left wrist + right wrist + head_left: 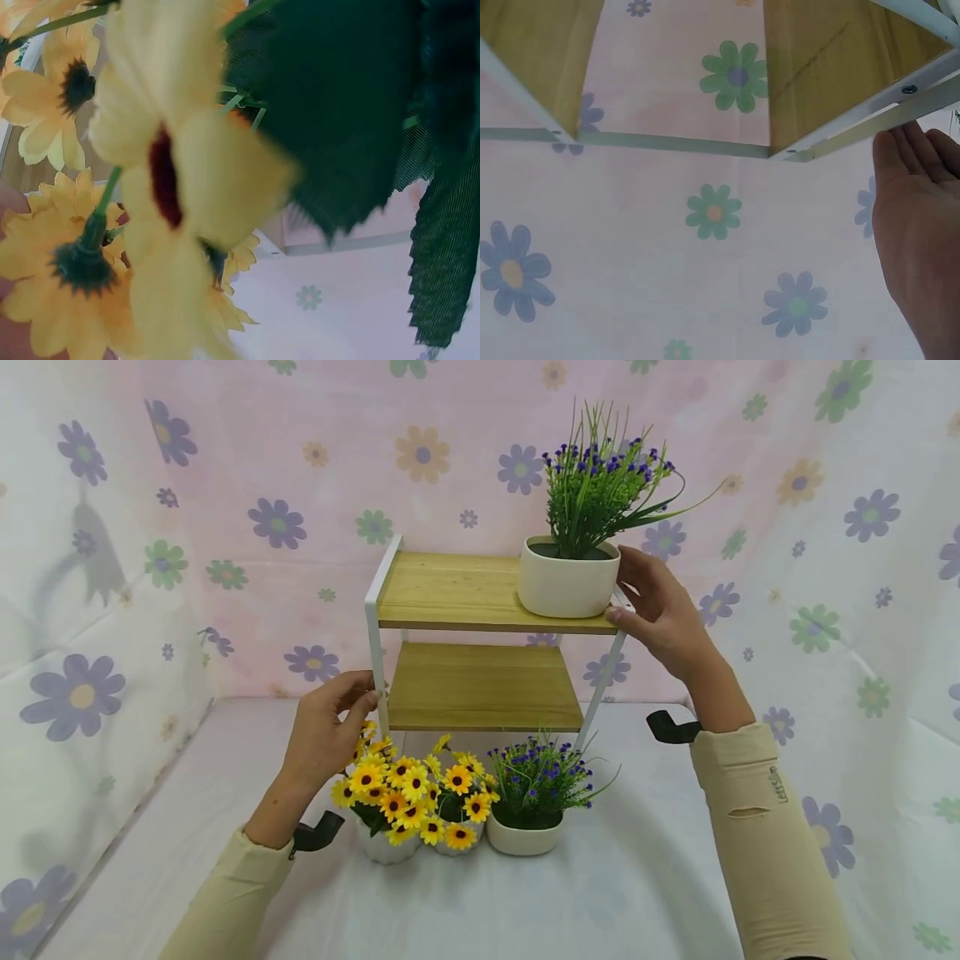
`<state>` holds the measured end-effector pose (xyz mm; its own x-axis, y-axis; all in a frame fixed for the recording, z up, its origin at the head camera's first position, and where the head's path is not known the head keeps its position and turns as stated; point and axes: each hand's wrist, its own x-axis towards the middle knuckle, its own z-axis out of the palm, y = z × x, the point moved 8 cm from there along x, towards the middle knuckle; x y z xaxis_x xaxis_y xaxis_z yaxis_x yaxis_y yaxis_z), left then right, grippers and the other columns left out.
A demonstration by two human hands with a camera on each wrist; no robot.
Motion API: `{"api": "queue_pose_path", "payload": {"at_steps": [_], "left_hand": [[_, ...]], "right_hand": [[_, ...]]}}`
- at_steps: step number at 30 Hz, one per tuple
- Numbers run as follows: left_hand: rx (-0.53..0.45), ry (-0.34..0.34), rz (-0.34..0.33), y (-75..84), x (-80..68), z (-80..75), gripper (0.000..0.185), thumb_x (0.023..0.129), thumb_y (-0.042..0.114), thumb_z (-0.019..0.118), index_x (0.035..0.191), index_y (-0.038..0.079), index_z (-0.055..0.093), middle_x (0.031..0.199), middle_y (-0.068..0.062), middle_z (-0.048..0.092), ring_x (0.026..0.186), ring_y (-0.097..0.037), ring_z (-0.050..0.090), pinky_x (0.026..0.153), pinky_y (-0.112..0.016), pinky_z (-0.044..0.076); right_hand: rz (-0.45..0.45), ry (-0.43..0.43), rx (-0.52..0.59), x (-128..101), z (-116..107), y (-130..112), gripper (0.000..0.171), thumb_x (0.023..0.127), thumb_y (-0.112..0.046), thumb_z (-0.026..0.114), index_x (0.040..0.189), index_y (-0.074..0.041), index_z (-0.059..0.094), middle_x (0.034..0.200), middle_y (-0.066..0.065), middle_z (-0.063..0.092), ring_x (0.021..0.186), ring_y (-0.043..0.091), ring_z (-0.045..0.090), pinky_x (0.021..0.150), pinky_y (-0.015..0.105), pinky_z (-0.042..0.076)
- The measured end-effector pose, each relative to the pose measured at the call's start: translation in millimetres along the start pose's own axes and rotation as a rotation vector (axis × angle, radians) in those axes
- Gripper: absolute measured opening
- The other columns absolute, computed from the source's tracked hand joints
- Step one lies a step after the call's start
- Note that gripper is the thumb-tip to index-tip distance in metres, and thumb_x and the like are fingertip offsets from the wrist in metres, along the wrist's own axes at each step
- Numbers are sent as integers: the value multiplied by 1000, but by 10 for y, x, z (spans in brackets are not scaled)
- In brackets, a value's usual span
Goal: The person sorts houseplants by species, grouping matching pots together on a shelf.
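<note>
My left hand [324,727] pinches the left front white leg of a two-tier shelf [450,589] with wooden boards. On the right end of its top board stands a cream pot [558,589] of purple flowers. Around this pot's right end curls my right hand [663,614], thumb low in front at the shelf's corner, fingertips partly hidden behind the pot. In the right wrist view, the fingers [911,154] meet the shelf's white rail [885,124]. Yellow flowers [161,180] fill the left wrist view and hide most of that hand.
In front of the shelf stand yellow flowers [412,785] in two white pots and another cream pot [525,839] of purple flowers. A white cloth [615,893] covers the table. Flower-printed curtains [480,460] enclose the back and sides.
</note>
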<state>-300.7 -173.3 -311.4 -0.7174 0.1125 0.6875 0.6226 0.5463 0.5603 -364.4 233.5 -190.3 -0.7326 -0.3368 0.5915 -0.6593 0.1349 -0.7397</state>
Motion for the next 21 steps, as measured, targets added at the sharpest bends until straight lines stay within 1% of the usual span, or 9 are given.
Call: {"api": "queue_pose_path", "payload": {"at_steps": [2,4,6,10,13,18,21], "left_hand": [[-4,-2,0,-5,1,4,22,103,-1,66,125,0,72,110,-13,76,92,-25,77,88,-4,50],[-10,-1,3,-7,4,4,22,103,-1,66,125,-1,72,110,-13,76,92,-26,77,88,-5,50],[-14,-1,6,-8,10,3,22,103,-2,66,125,-1,72,110,-13,76,92,-26,77,88,-5,50],[-15,-2,4,1,19,0,22,103,-1,66,125,-1,72,110,-13,76,92,-26,77,88,-5,51],[-6,-4,-1,4,17,3,22,103,-1,66,124,0,72,110,-13,77,91,-25,77,88,-5,50],[-7,-4,-3,8,14,1,22,103,-1,66,124,0,71,110,-13,76,91,-25,76,89,-5,49],[-13,-7,-4,7,6,-1,21,103,-1,66,124,0,71,110,-13,76,91,-25,77,89,-5,50]], "right_hand": [[-40,6,35,-101,-2,14,79,92,2,72,162,-4,36,165,14,40,156,28,34,130,31,25],[-59,13,51,-204,1,27,79,92,5,70,162,-4,35,166,14,39,158,27,31,130,30,24],[-69,21,64,-306,6,25,79,91,8,68,162,-3,35,167,15,37,159,28,30,128,27,27],[-79,27,63,-535,28,47,79,90,12,67,161,-4,37,166,18,37,156,28,37,124,26,35],[-79,28,27,-729,64,120,77,90,14,66,160,-4,39,161,17,42,150,26,45,122,26,38],[-60,12,-59,-1024,155,306,72,93,16,64,159,1,38,151,14,51,139,20,55,118,25,43],[-36,-15,-113,-1180,220,446,68,95,16,64,158,5,38,146,17,54,134,22,59,114,25,47]]}}
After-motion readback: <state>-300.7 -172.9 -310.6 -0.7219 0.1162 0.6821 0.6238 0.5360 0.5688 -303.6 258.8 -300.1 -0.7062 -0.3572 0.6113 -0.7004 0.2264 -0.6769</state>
